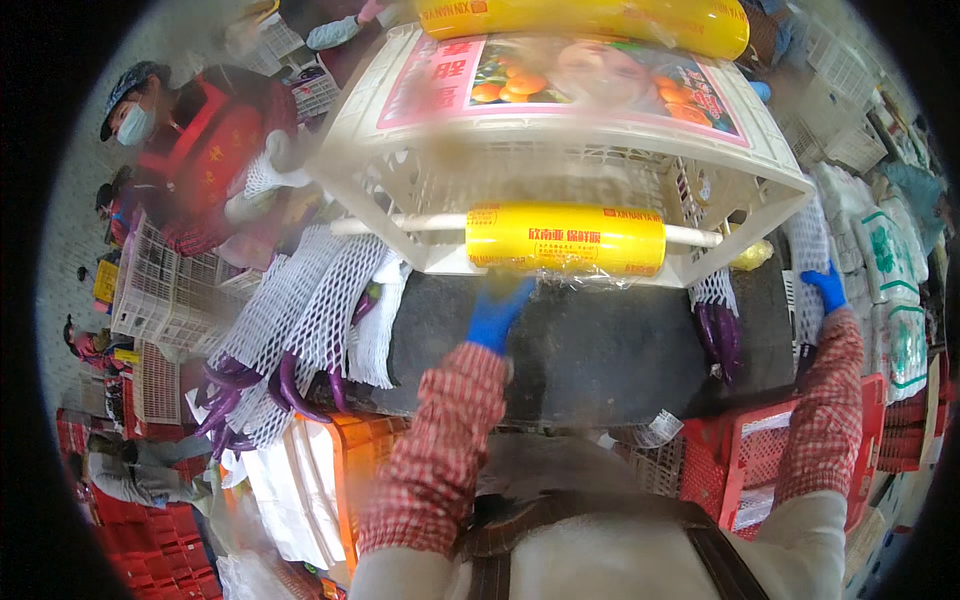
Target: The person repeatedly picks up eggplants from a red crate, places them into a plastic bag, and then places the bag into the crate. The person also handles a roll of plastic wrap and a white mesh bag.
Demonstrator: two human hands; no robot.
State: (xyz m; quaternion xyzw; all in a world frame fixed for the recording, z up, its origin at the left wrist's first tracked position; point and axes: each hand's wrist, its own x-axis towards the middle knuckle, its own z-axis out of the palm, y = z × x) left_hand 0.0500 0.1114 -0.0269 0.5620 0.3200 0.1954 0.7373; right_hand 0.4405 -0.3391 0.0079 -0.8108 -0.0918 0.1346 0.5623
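My left hand [498, 319], in a blue glove, is at the lower edge of a yellow roll of cling film [566, 238]; blur hides its fingertips. The roll sits on a white rod [694, 236] across the open front of a white plastic crate [555, 165]. Loose clear film hangs under the roll. At the far right my right hand [827, 290], also blue-gloved, touches a white foam net sleeve [808, 247]; its grip is partly hidden. Purple eggplants [718, 334] stick out of another foam net sleeve [712, 286] on the black work surface [592, 345].
Netted eggplants [289, 382] are piled at the left. Another yellow film roll [585, 22] lies on the crate. An orange crate [352, 465] and a red crate [750, 450] stand near me. Packed bags [889, 247] are at right. A masked person [202, 157] works at left.
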